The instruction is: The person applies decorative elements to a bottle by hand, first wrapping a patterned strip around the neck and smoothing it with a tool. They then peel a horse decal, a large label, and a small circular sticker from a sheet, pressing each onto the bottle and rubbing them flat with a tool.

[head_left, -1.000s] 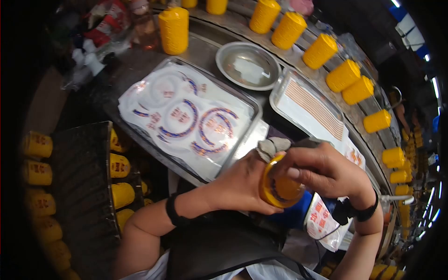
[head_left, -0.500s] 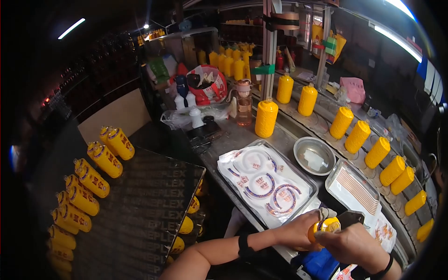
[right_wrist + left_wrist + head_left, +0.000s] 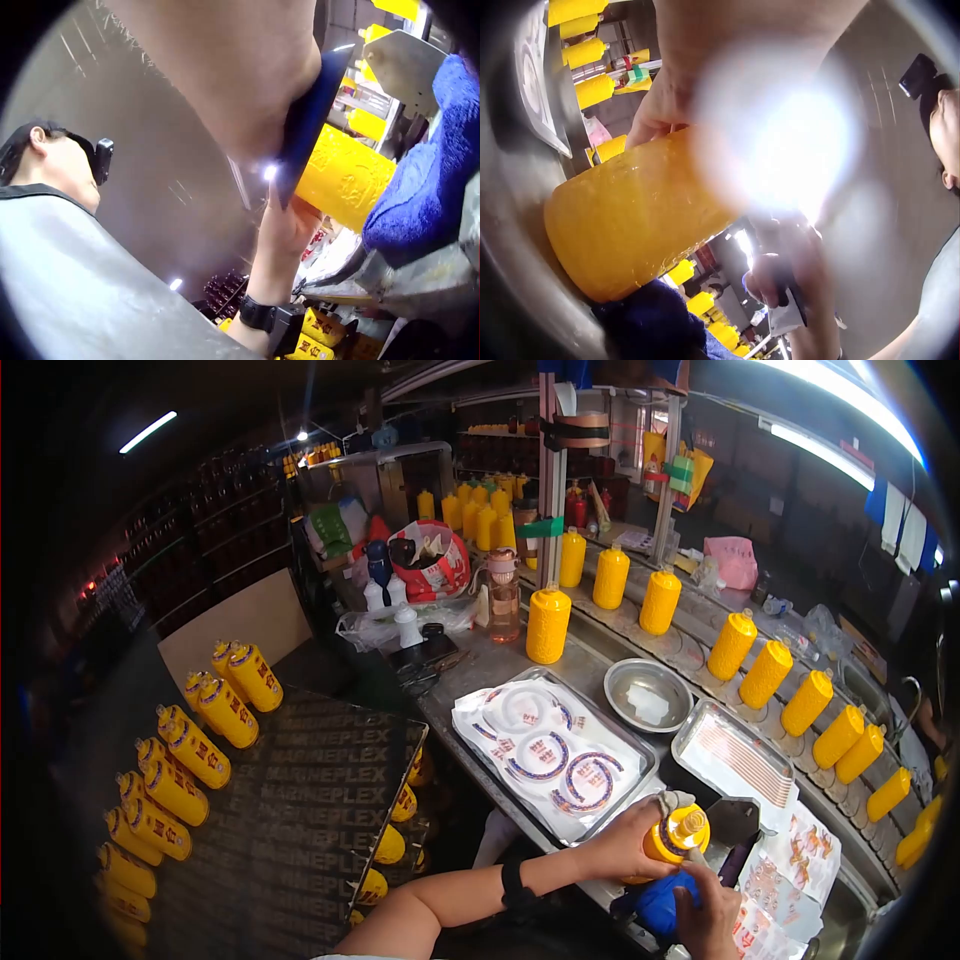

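My left hand (image 3: 625, 845) grips a yellow bottle (image 3: 668, 838), its clear neck pointing up toward the head camera. A greyish covering (image 3: 676, 799) sits on a left fingertip. The right hand (image 3: 708, 912) is at the near side of the bottle's shoulder, with an extended finger touching a dark band there. In the right wrist view the bottle's embossed side (image 3: 349, 176) lies against a blue towel (image 3: 409, 191). Glare hides part of the bottle in the left wrist view, where its smooth base end (image 3: 577, 240) is visible.
Ahead stand a tray (image 3: 650, 765) with ring-shaped decal sheets, a metal bowl (image 3: 612, 710) and a tray (image 3: 690, 745) of striped strips. Yellow bottles (image 3: 735, 645) line the conveyor. Labelled bottles (image 3: 200, 750) stand on a dark board (image 3: 290, 810) at left. Printed sheets (image 3: 800, 860) lie at right.
The head view has lifted and swung left, then settled. The right hand has come down from over the bottle's top to its near side, uncovering the neck. The left hand keeps its hold.
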Available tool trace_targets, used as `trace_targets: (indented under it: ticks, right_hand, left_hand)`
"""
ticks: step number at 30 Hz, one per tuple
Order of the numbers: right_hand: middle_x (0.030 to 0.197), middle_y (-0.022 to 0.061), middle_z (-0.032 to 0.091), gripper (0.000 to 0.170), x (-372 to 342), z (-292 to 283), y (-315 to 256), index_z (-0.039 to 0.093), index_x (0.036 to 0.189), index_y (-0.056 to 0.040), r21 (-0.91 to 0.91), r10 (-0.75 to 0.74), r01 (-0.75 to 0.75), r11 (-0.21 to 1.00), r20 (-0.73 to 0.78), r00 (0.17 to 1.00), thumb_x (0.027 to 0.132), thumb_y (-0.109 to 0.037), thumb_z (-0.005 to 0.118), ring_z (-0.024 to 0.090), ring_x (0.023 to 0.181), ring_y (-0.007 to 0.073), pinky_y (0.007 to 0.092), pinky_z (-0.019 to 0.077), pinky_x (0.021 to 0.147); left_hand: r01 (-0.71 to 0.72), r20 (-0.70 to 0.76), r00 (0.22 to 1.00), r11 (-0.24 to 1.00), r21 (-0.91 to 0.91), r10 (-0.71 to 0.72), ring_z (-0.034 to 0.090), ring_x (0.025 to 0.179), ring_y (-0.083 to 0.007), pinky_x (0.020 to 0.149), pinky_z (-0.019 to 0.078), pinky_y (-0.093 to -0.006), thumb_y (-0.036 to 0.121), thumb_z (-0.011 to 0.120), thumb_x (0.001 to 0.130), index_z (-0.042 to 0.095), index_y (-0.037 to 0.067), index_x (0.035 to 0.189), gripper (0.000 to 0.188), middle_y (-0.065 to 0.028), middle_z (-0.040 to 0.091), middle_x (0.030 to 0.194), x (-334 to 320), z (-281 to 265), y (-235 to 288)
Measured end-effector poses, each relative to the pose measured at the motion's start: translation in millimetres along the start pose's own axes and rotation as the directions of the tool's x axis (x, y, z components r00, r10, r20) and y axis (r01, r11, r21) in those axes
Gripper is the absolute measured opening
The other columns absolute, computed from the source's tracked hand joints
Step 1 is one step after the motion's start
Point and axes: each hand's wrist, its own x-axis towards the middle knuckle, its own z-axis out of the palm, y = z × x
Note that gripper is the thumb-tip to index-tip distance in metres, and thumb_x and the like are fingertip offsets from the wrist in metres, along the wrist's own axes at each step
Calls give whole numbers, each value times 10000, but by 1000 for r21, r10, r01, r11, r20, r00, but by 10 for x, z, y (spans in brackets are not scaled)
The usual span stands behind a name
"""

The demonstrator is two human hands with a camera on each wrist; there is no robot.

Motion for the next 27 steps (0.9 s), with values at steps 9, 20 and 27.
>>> trace_targets:
  ticks: [9,20,27]
  right_hand:
    - [1192,89,668,806,553,28,362,522,1326,-35,365,100,-149,919,150,984,670,-309,902,657,859,104,206,456,567]
    - [1102,130,668,622,-34,319,-21,511,1349,18,4,71,-71,997,-170,983,767,-24,724,420,544,83,217,355,516]
    - [1035,198,696,615,-47,320,41,544,1307,8,-271,-267,229,935,-111,957,728,-42,743,624,607,264,338,450,581]
  left_hand:
    - [-47,-133,989,995,88,58,495,1261,-386,1088,381,-433,418,848,703,424,41,1399,898,-207,516,1343,-108,137,-79]
    - [-198,-287,935,978,61,207,411,1309,-399,1131,317,-440,346,870,700,294,81,1457,987,-192,385,1437,-198,430,-350]
    - [-182,-260,944,977,111,205,400,1314,-406,1127,317,-444,337,872,691,284,46,1449,1002,-218,387,1429,-205,381,-323]
